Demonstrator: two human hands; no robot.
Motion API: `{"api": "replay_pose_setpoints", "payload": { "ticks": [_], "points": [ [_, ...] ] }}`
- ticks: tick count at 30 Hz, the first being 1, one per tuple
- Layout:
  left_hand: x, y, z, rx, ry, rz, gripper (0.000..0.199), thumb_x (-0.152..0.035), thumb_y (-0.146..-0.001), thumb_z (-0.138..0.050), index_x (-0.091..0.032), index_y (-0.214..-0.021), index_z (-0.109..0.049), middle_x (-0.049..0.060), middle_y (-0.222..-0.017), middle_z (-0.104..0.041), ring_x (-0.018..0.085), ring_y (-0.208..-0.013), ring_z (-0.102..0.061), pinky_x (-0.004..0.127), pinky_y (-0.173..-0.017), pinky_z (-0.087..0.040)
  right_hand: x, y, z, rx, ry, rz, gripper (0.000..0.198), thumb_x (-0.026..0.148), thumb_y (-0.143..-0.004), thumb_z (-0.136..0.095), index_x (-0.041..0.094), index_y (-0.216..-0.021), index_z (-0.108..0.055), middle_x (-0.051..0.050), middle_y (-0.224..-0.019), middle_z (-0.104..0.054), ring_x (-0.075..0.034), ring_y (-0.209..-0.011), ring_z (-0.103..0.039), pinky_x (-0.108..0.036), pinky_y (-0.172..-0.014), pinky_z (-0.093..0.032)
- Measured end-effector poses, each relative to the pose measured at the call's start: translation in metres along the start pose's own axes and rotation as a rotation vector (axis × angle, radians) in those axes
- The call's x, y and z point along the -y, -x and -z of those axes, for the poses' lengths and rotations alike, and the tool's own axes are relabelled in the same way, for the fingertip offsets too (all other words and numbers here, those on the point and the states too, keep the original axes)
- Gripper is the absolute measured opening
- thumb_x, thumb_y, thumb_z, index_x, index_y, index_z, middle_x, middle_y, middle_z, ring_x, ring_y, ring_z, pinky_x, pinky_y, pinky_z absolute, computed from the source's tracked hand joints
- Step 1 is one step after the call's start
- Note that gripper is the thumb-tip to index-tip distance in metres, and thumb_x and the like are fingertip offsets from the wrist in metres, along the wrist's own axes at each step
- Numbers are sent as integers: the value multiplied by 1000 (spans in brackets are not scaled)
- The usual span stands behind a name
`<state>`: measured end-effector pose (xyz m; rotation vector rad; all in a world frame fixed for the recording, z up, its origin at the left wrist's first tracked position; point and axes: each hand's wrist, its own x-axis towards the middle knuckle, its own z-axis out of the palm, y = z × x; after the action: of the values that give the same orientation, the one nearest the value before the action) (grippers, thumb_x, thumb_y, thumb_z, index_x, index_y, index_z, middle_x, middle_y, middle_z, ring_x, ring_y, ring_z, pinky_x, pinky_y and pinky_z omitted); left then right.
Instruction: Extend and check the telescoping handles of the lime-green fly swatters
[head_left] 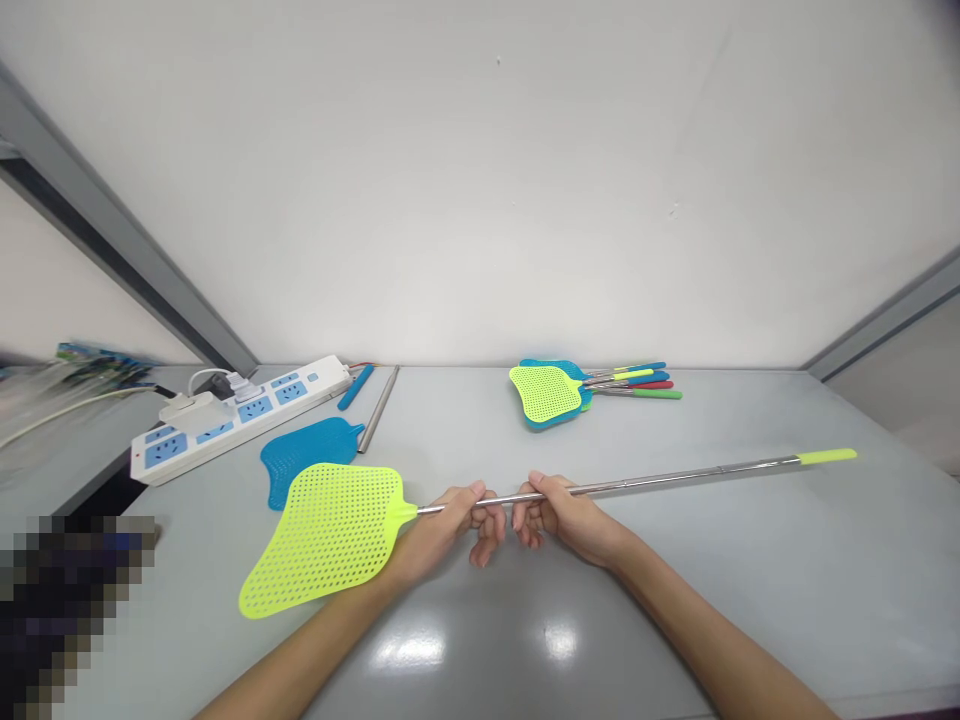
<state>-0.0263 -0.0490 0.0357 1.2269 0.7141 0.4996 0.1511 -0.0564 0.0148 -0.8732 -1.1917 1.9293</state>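
A yellow-green fly swatter [330,535] with an extended telescopic metal rod is held level above the grey table. My left hand [469,520] pinches the rod close to the perforated head, thumb on top. Just to its right, my right hand [559,510] grips the same rod between thumb and curled fingers. The rod runs on to the right and ends in a yellow-green grip. Behind the swatter's head lies a blue swatter head [307,450], partly covered by it. Near that are a loose metal rod [379,408] and a blue handle grip [355,387].
A pile of several swatters [551,395] with coloured handles lies at the back, near the wall [480,180]. On the left stands a white power strip [247,415] with plugs and cables. Plastic-wrapped items [90,385] lie at the far left, above a pixelated dark area.
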Motion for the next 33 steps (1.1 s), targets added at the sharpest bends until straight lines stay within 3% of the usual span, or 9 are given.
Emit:
{"api": "replay_pose_setpoints", "payload": {
  "ticks": [13, 19, 33],
  "points": [
    [-1, -2, 1, 71, -82, -64, 50, -43, -85, -18, -14, -76, -59, 3, -56, -54, 13, -51, -46, 27, -59, -38, -2, -1, -1, 32, 10, 12, 47, 43, -83, -29, 13, -59, -55, -3, -55, -53, -10, -48, -48, -24, -50, -34],
    [1, -1, 2, 90, -152, -51, 53, -40, -86, -15, -12, -76, -59, 3, -58, -54, 13, -56, -46, 28, -67, -38, -6, -1, -2, 65, -6, 17, 46, 44, -84, -27, 14, -57, -49, -2, -55, -52, -11, -49, -47, -24, -49, -33],
    [-6, 5, -2, 135, -26, 19, 50, -29, -85, -14, -16, -66, -58, 3, -60, -57, 14, -60, -48, 28, -72, -37, -1, 4, -11, 96, 16, -6, 44, 43, -85, -25, 16, -58, -46, 0, -53, -45, -9, -46, -35, -25, -51, -29]
  ]
}}
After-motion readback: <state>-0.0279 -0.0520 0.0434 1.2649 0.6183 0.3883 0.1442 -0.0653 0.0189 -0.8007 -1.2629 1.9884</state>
